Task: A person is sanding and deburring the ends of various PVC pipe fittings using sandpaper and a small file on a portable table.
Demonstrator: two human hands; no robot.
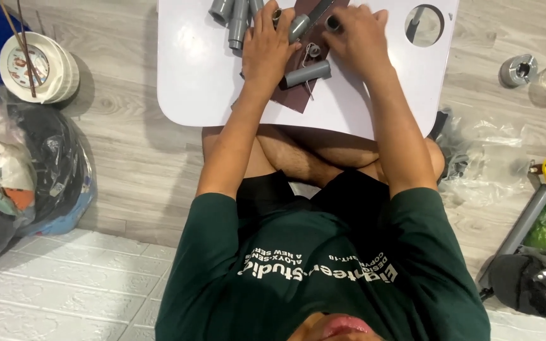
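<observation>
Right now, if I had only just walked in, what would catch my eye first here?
Probably the two hands at the top: the left hand and right hand meet over short grey pipe pieces on a dark sheet on a small white table above the person's crossed legs. Next, the stacked bowls with chopsticks at far left, above stuffed plastic bags.

Pipe pieces (237, 19) on the lap table (191, 76), sheet (298, 95) beneath a coupling (308, 73) (mid-table), bowls (39, 66) on the floor beside it
</observation>
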